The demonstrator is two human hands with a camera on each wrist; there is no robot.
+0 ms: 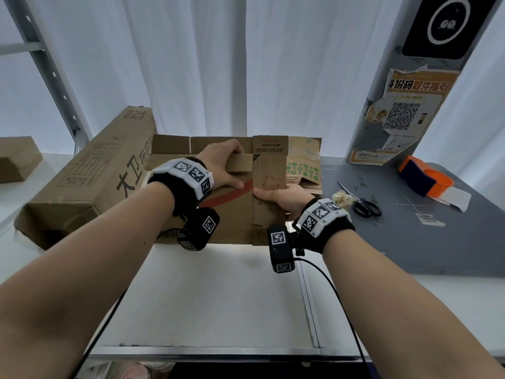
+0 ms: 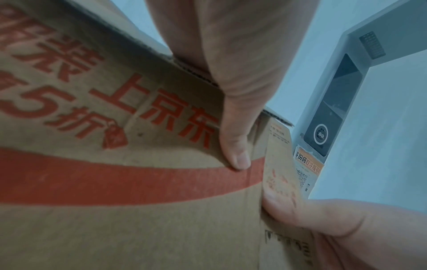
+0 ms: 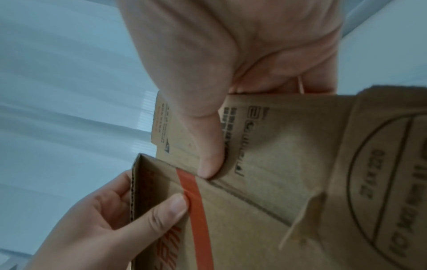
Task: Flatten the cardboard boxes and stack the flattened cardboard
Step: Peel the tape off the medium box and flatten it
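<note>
A flattened brown cardboard box (image 1: 232, 214) with a curved red stripe is held up over the white table (image 1: 218, 296). My left hand (image 1: 228, 166) grips its folded upper flap, thumb (image 2: 235, 138) on the printed face (image 2: 115, 182) and fingers over the far edge. My right hand (image 1: 281, 196) pinches the narrow side panel (image 1: 269, 170), thumb (image 3: 209, 146) on the front and fingers behind. In the right wrist view the left hand (image 3: 110, 224) holds the flap's corrugated edge (image 3: 134, 191). Behind lies more flattened cardboard (image 1: 303, 165) with green icons.
A long brown box (image 1: 90, 176) lies at the left, with a smaller box (image 1: 16, 160) beyond it. On the grey mat (image 1: 410, 242) at the right are scissors (image 1: 360, 203), a crumpled wad (image 1: 341, 199) and an orange tape dispenser (image 1: 423, 179). A grey kiosk pillar (image 1: 404, 113) stands behind.
</note>
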